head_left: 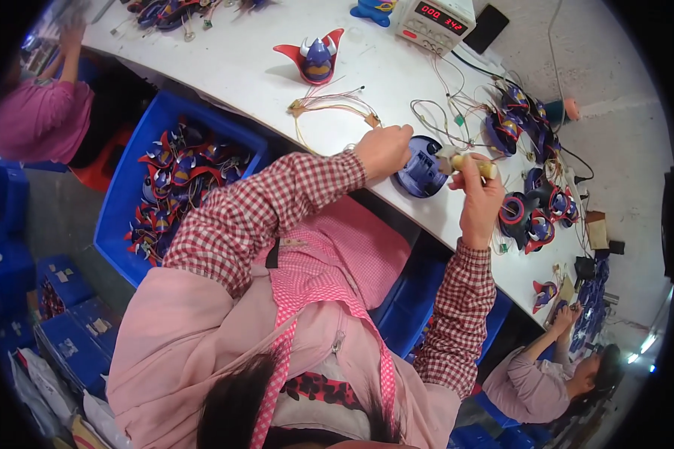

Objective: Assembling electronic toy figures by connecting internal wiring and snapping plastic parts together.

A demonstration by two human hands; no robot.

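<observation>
1 shell, round and dark blue, its hollow side showing raised moulded parts, lies at the table's near edge, between the hands. The left hand's bent fingers are at its left rim; whether they pinch anything, I cannot tell. Right of it, the right hand grips a yellowish tool.

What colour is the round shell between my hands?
The round shell is dark purplish blue; it shows best in the head view.

Head view, fisheye: we look down from head height, close above left hand and right hand, white table ahead.
</observation>
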